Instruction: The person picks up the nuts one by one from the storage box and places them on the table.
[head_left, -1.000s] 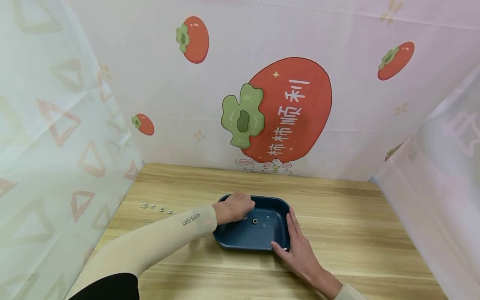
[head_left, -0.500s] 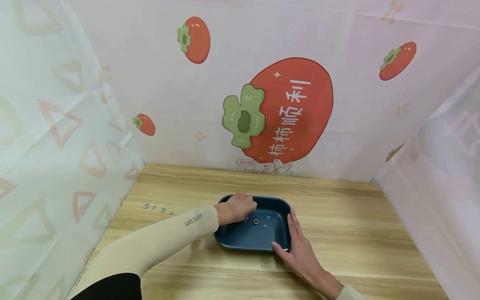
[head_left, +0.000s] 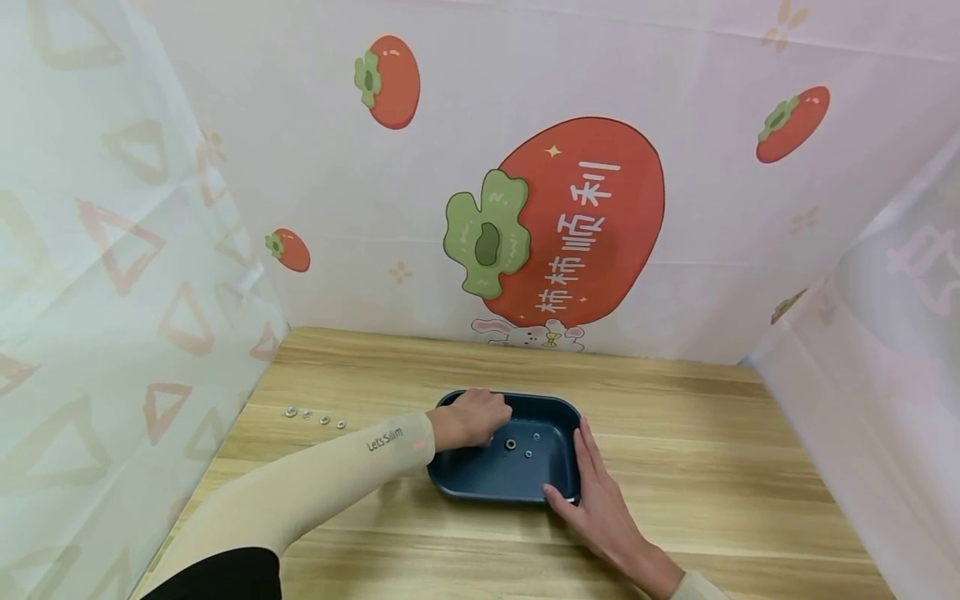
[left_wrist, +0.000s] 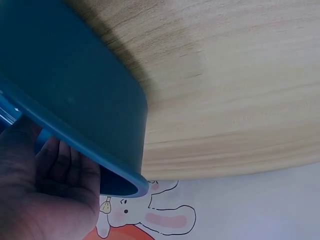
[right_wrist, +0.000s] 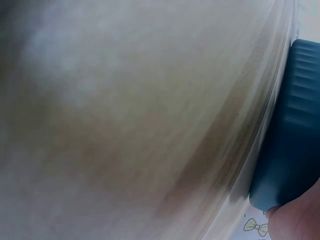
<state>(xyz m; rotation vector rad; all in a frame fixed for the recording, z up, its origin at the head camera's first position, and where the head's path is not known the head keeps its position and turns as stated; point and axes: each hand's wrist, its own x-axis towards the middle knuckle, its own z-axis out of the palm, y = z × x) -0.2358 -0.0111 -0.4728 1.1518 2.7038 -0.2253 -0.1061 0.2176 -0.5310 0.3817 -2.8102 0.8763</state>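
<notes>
Three small metal nuts (head_left: 511, 444) are seen on the floor of the dark blue tray (head_left: 487, 479), between both grips, just right of the left one. The left grip (head_left: 474, 417) is held low inside the tray, fingers curled; a bright piece (head_left: 489, 440) is glimpsed beneath it, but whether anything is pinched cannot be told. The right grip (head_left: 596, 508) is spread wide, straight fingers laid along the outer wall, thumb over the near rim; the tray is probably braced so against sliding. Well left of the left grip, four more nuts (head_left: 325, 420) are set in a spaced row on the wooden tabletop (head_left: 675, 467), likely so each can be singled out. Beyond both grips, a persimmon-printed backdrop (head_left: 592, 217) is hung.
</notes>
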